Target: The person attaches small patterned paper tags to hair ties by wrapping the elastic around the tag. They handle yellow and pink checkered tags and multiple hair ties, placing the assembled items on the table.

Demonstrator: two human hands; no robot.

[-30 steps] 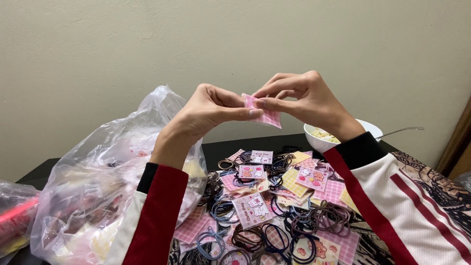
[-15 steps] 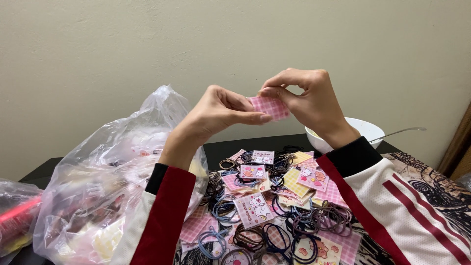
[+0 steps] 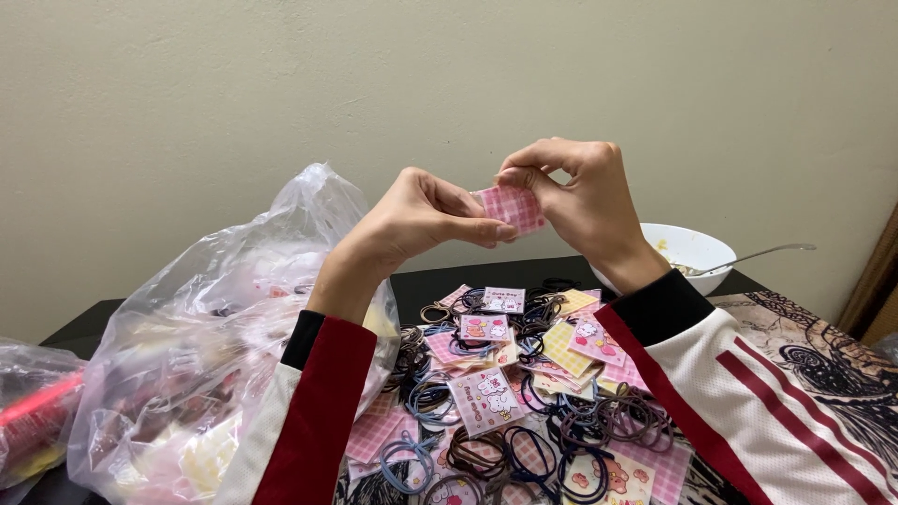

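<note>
2 hands pinched 1 small pink card at the centre of the frame, above a strewn table.

Largest first: a clear plastic bag (image 3: 215, 355) filled the lower left, a heap of hair ties and cards (image 3: 524, 402) covered the dark table (image 3: 84, 323) at lower centre, and a white bowl (image 3: 692, 251) with a spoon stood at right. The pink checked card (image 3: 510, 206) lay between both hands, its long axis tilted slightly down to the right; the left hand (image 3: 421, 220) gripped its left edge with thumb and fingertips, the right hand (image 3: 571, 201) clasped its right side, equally close. Against 0.5 s earlier, both hands sat slightly lower and the card faced the camera more squarely.
</note>
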